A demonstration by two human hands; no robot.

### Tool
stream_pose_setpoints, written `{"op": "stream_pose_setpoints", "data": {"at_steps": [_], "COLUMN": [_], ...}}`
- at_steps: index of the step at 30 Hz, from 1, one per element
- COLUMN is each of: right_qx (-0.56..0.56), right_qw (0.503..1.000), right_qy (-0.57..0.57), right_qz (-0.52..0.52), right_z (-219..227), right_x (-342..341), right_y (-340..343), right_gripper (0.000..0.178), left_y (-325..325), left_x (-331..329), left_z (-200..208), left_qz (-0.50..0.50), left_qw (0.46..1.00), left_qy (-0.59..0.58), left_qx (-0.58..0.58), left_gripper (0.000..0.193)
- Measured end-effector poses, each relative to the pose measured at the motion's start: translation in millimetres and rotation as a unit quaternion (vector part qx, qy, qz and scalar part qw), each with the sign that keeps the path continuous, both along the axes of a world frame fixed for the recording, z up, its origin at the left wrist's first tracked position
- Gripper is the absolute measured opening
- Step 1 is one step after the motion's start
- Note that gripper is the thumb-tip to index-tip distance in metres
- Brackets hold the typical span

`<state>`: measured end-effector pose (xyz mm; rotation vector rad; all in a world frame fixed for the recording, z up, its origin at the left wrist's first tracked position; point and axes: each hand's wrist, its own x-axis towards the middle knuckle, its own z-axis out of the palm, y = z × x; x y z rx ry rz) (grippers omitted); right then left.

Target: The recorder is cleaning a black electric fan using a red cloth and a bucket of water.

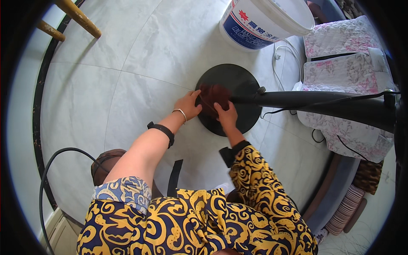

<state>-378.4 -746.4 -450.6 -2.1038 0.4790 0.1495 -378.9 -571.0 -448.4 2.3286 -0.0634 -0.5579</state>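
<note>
A dark reddish-brown cloth (214, 94) lies bunched on a round black base (236, 75), which rests on the floor. My left hand (187, 106) pinches the cloth's left edge between thumb and fingers. At its right side, my right hand (226, 115) is closed on the same cloth, with the thumb toward the left. From the base a thick black pole (293, 99) runs to the right, with a small knob (261, 90) near its lower end. The fingertips of both hands are partly hidden in the folds.
Beyond the base stands a large white and blue bucket (250, 27). White cable (278, 68) lies beside it. Floral quilted covers (340, 76) are at the right, behind the pole. Wooden legs (80, 19) stand at the far left, and a black cable (44, 182) curves at the near left.
</note>
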Motion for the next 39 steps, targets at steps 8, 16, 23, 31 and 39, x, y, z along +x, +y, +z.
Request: {"op": "stream_pose_setpoints", "data": {"at_steps": [8,16,23,31,39], "right_qx": [0.395,0.374,0.193,0.208,0.089], "right_qw": [0.878,0.879,0.979,0.955,0.918], "right_qy": [0.271,0.292,-0.032,-0.211,-0.356], "right_qz": [-0.006,0.05,0.054,-0.027,-0.148], "right_z": [33,81,103,157,178], "right_x": [-3,6,12,9,30], "right_y": [-38,-115,-89,-37,-21], "right_gripper": [0.028,0.054,0.057,0.072,0.012], "left_y": [-41,-47,-113,-95,-90], "left_x": [1,44,57,51,96], "left_z": [-5,58,58,-8,-9], "left_qz": [-0.001,0.061,-0.021,-0.032,-0.087], "left_qw": [0.972,0.744,0.906,0.984,0.984], "left_qy": [-0.027,0.179,-0.119,-0.044,-0.027], "left_qx": [-0.235,-0.64,-0.406,-0.168,-0.156], "left_gripper": [0.076,0.076,0.091,0.077,0.075]}}
